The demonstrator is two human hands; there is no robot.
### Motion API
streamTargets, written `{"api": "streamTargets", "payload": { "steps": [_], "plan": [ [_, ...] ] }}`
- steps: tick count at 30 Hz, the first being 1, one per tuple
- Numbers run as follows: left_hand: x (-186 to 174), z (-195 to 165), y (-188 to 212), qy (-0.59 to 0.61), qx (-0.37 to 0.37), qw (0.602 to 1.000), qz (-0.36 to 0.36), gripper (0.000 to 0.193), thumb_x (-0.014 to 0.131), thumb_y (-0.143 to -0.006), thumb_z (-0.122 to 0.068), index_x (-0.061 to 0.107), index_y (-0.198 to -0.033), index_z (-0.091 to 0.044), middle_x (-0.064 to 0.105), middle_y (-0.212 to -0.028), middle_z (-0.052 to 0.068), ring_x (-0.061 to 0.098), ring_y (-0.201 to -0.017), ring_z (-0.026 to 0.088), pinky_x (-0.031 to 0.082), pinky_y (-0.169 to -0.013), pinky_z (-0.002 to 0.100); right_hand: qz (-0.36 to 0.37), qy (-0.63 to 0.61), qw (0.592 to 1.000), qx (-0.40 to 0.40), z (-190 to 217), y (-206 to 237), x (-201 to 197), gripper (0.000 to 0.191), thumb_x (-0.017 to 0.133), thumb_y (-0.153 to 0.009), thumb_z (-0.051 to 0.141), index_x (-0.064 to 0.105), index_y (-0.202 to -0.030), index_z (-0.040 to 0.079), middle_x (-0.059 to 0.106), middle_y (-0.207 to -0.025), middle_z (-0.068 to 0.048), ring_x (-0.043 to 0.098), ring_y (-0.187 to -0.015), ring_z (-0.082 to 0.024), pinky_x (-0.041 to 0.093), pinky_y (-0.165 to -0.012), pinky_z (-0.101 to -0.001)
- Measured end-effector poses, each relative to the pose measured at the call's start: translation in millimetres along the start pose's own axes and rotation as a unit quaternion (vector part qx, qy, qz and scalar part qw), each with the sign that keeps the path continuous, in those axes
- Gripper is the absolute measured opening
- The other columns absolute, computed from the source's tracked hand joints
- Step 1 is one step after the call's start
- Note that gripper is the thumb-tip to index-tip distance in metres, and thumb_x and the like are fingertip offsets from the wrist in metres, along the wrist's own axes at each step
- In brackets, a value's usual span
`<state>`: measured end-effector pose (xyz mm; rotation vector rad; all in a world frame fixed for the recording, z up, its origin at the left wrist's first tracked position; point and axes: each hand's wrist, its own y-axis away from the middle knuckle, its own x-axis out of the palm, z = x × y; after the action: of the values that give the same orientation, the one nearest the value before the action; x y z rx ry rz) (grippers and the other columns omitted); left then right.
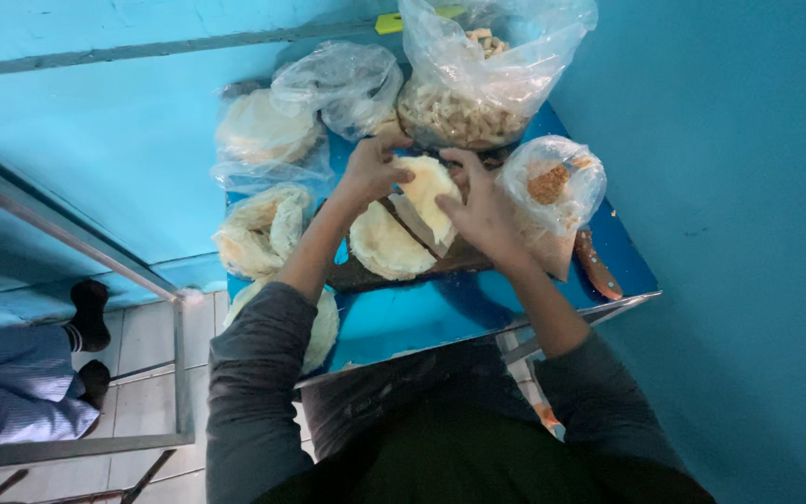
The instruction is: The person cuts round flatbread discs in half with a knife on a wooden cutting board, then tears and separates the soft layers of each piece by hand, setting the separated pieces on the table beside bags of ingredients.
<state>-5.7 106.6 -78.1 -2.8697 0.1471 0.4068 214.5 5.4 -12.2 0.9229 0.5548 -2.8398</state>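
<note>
At the lower left of the frame, another person's legs [11, 392] in blue cloth and dark socks are seen on the tiled floor [146, 373], beside a metal rail [76, 245].

On the blue tabletop [440, 313], left of centre, three stacks of pale flat rounds are laid out: one stack in a clear bag [263, 135] at the upper left of the tabletop, a second stack [261, 229] below it, and a third [324, 322] at the near edge, partly hidden by the left sleeve. A crumpled clear bag [342, 84] is seen above the left hand.

The left hand [370, 173] is closed on the left edge of a pale round [426, 191], which is held tilted just above centre frame, raised off the dark board [403, 266]. The round lies between the two hands, to the right of the left hand and to the left of the right hand. The right hand [482, 210] is closed on its right edge, with the fingers curled over the top. A further round [386, 245] is left flat on the board, directly below the held one and below the left hand.

Behind the hands, at the top centre, a large clear bag of pale fried pieces [473, 89] is stood. To the right of the right hand, a small bag of brown crumbs [552, 187] is set, and a brown-handled knife [597, 266] is laid near the right edge of the tabletop.
</note>
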Motion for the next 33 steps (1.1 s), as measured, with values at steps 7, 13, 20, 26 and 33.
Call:
{"api": "streamTargets", "payload": {
  "steps": [7, 13, 20, 26, 33],
  "plan": [
    [-1.9, -0.9, -7.2, 0.003, -0.116, 0.991, 0.061, 0.055, 0.081, -0.067, -0.001, 0.070, -0.120, -0.005, 0.069, -0.098, 0.013, 0.073, -0.075, 0.021, 0.063, -0.060, 0.035, 0.058, -0.137, 0.989, -0.003, -37.6, -10.9, 9.9, 0.062, 0.076, -0.083, 0.011, 0.053, -0.140, 0.008, 0.069, -0.121, -0.012, 0.067, -0.109, -0.025, 0.055, -0.093, -0.0387],
    [7.4, 16.5, -3.7, -0.194, -0.087, 0.976, 0.039, 0.050, 0.086, -0.060, -0.006, 0.075, -0.109, -0.005, 0.071, -0.104, 0.014, 0.077, -0.077, 0.029, 0.064, -0.066, 0.039, 0.069, -0.027, 0.997, 0.015, -50.1, 1.7, 22.1, 0.066, 0.078, -0.080, 0.015, 0.053, -0.141, 0.010, 0.067, -0.123, -0.014, 0.068, -0.103, -0.027, 0.056, -0.089, -0.0411],
    [14.9, 31.9, 0.2, -0.352, 0.032, 0.935, -0.007, 0.051, 0.090, -0.057, -0.017, 0.076, -0.106, -0.011, 0.071, -0.110, 0.015, 0.063, -0.110, 0.038, 0.052, -0.091, 0.048, 0.035, 0.211, 0.976, -0.047, -13.6, 22.0, 17.4, 0.064, 0.080, -0.081, 0.021, 0.056, -0.140, 0.018, 0.062, -0.118, -0.018, 0.066, -0.101, -0.043, 0.052, -0.082, -0.0536],
    [-12.9, 29.5, 7.8, -0.340, 0.112, 0.932, -0.046, 0.061, 0.095, -0.065, -0.039, 0.072, -0.108, -0.002, 0.070, -0.107, 0.021, 0.063, -0.104, 0.042, 0.052, -0.087, 0.050, -0.063, 0.260, 0.946, -0.185, 13.4, 39.1, 10.7, 0.051, 0.078, -0.091, 0.030, 0.060, -0.137, 0.022, 0.062, -0.121, -0.012, 0.065, -0.108, -0.035, 0.055, -0.082, -0.0474],
    [-65.3, 4.5, 35.5, -0.300, 0.058, 0.952, -0.023, 0.056, 0.089, -0.073, -0.042, 0.075, -0.104, 0.002, 0.075, -0.085, 0.021, 0.074, -0.077, 0.035, 0.058, -0.071, 0.043, 0.106, 0.247, 0.890, -0.369, 22.9, 61.9, 36.4, 0.063, 0.078, -0.068, 0.031, 0.064, -0.125, 0.007, 0.064, -0.110, -0.013, 0.064, -0.105, -0.033, 0.056, -0.079, -0.0445]
  ]
}}
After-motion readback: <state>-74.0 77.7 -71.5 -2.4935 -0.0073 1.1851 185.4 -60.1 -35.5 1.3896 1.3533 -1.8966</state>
